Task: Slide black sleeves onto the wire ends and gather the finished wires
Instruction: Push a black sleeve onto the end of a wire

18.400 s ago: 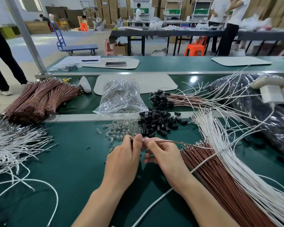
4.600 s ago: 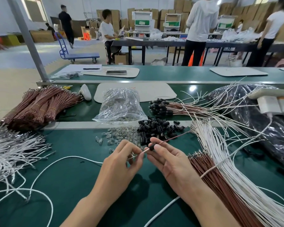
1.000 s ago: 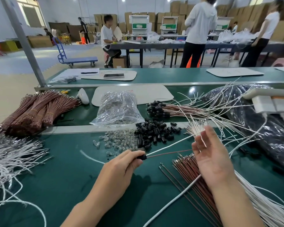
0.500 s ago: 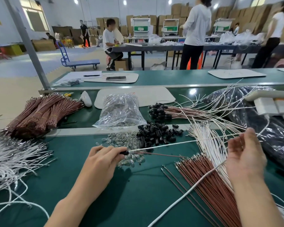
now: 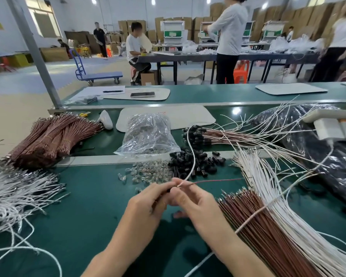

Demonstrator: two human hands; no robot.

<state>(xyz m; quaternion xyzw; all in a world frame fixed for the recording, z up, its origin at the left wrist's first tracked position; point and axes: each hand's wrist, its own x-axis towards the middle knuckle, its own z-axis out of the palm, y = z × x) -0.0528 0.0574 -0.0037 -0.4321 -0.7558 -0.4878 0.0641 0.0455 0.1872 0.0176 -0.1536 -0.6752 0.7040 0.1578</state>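
At the far left a loose heap of white wires (image 5: pixel 14 192) sprawls over the green worktop (image 5: pixel 78 226). Behind it, beyond a metal strip, lie tied bundles of brown wires (image 5: pixel 52 136). Next along stands a clear plastic bag (image 5: pixel 148 134), with a scatter of small clear parts (image 5: pixel 150 172) in front of it. Touching that scatter on its right is the pile of loose black sleeves (image 5: pixel 196 162).

Just in front of these piles the two hands meet above the worktop. The left hand (image 5: pixel 146 204) has its fingers curled, and its fingertips pinch a small dark piece that appears to be a black sleeve (image 5: pixel 168 190), mostly hidden. The right hand (image 5: pixel 196 202) is curled too, thumb against forefinger, and nips the ends of two wires where they leave the sleeve. The held white wire (image 5: pixel 193 156) arcs up and away over the sleeve pile. The held brown wire (image 5: pixel 218 180) runs level to the right.

Behind the sleeve pile lie the finished wires (image 5: pixel 198 134), a sheaf with black sleeves at its left end and brown and white tails fanning right. Right of the hands a thick fan of unsleeved brown wires (image 5: pixel 258 226) lies beside one of unsleeved white wires (image 5: pixel 278 206). At the far right a black plastic bag (image 5: pixel 328 162) sits under a white power strip (image 5: pixel 332 128).
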